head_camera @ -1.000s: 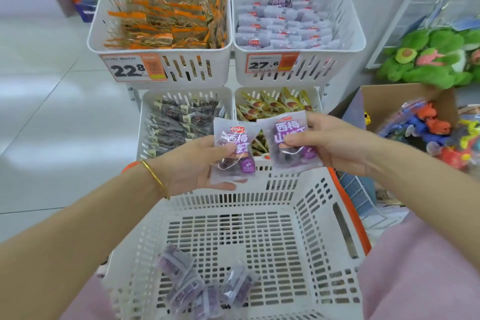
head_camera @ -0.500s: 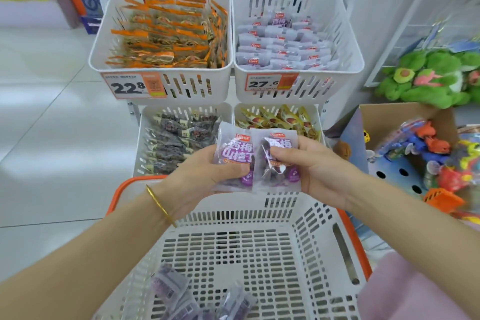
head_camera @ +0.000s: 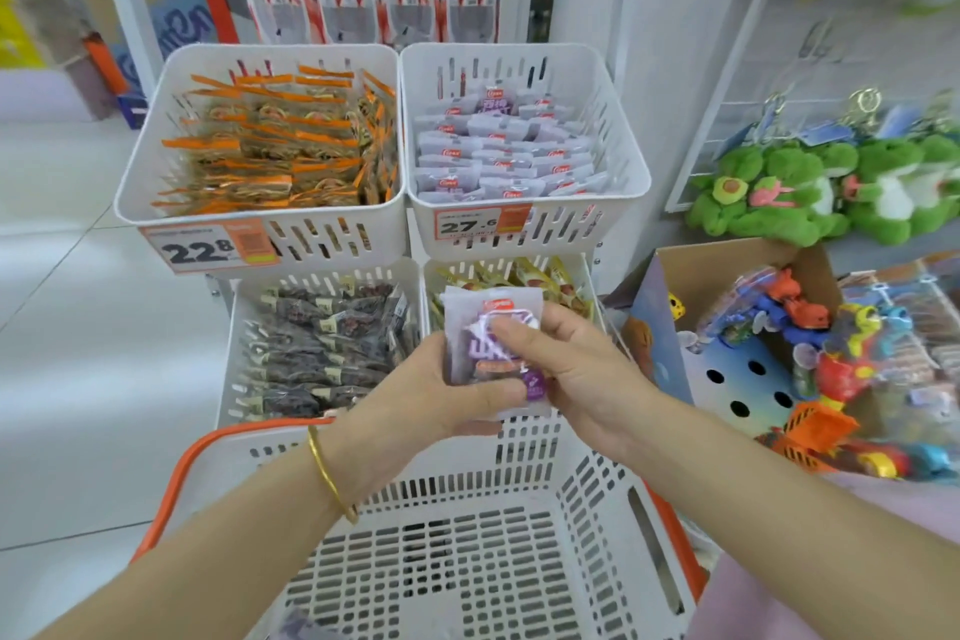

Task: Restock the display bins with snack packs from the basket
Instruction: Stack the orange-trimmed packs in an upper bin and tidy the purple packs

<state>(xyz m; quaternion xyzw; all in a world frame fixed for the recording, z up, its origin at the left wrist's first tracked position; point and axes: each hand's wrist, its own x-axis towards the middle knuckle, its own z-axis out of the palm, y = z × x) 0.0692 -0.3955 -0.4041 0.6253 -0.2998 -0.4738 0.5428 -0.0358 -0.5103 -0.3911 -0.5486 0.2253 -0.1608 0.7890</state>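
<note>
Purple-and-white printed plastic snack packs (head_camera: 493,353), stacked flat together, are clamped between both hands. The fingertips (head_camera: 506,327) of the right hand curl over the upper front of the stack, and the thumb (head_camera: 488,394) of the left hand presses across its lower edge, with the other fingers wrapped behind. The stack appears to be two packs, but the count cannot be confirmed from this angle. The right hand (head_camera: 582,379) enters from the right and the left hand (head_camera: 426,405) from below left, with a thin gold bangle (head_camera: 327,476) on its wrist. The packs are held above the far wall of the white slotted plastic basket (head_camera: 467,489) with orange handles, in front of the lower right bin (head_camera: 457,269) of yellow-wrapped packs. The lower left bin (head_camera: 236,327) holds dark packs. The upper right bin (head_camera: 613,120) holds matching purple-and-white packs, with a tag reading 27.6. The upper left bin (head_camera: 156,130) holds orange-trimmed packs, tagged 22.8. A cardboard box (head_camera: 727,260) of coloured toys stands to the right, below green plush toys (head_camera: 769,192).
</note>
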